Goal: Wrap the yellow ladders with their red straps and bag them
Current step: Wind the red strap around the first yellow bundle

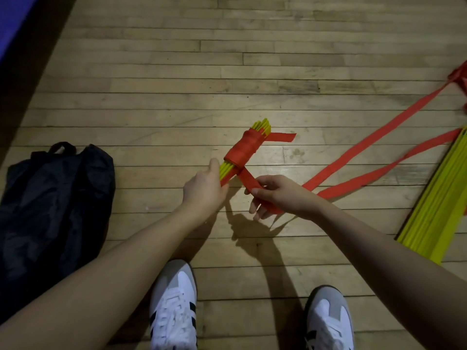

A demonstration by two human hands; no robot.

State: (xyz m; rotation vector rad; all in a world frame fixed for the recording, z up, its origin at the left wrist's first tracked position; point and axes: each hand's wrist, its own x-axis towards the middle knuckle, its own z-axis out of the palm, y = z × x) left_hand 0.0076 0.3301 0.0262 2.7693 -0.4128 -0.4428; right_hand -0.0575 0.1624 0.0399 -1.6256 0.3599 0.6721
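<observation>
Now left hand [203, 189] grips ladder bundle [228, 170]; right hand [276, 195] pinches red strap [249, 179].

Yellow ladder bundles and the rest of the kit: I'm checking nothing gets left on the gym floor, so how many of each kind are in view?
Yellow ladder bundles: 2, one held in the hands, one lying on the floor at right
Black bags: 1
Loose red straps trailing on the floor: 2
Total: 5
</observation>
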